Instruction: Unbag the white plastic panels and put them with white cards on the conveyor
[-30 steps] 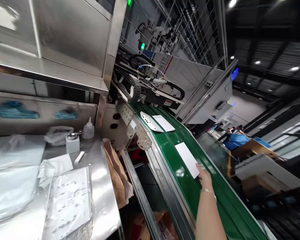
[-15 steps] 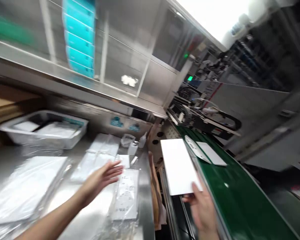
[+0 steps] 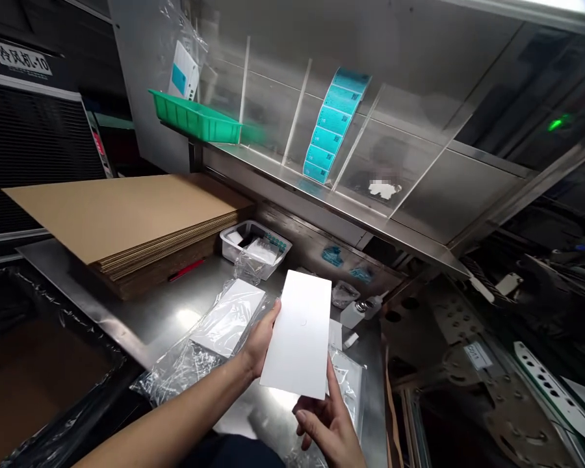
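White panel up in front of the body, above the metal surface, tilted. Left hand pinches its left edge, thumb at the rim. Right hand at the lower right, fingers loosely curled and apart, 1 finger along the right edge (contact there: can't tell). Left of the panel: bagged white sheet. Behind: clear bin with small packs. Right: small bottle, white block. Further left: cardboard stack, red stick beside it. Shelf above: green tray, blue label strip.
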The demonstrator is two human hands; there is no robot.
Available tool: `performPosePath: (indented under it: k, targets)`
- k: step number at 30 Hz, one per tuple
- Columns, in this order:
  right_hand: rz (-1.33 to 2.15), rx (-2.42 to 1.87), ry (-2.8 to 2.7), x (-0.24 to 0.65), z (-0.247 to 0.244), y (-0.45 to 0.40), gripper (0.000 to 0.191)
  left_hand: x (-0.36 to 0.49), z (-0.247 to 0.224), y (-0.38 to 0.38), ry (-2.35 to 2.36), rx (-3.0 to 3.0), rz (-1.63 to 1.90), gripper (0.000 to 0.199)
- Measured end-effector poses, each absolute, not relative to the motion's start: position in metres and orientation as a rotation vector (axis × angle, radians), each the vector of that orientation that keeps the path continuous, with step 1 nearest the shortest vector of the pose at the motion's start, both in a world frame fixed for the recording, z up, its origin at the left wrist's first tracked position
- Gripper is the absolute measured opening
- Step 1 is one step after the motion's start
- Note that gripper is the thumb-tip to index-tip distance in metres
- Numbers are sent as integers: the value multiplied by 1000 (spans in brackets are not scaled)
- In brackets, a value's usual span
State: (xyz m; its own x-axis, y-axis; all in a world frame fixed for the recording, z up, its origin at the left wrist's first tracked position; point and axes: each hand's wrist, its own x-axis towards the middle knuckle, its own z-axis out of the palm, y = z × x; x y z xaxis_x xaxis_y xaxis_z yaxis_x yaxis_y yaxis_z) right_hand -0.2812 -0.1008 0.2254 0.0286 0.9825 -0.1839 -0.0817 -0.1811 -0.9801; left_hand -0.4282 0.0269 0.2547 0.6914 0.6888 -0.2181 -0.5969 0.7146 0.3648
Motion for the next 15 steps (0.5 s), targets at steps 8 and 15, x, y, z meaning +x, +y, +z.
performPosePath:
  k: [8,15]
  targets:
    - [1364,-1365,-1073,-285,229,-88,98,-428,241,45,354,267,691,59]
    - [1375,-1359,-1062,-274,232,-86,102,-415,239,51,439,219,654,58]
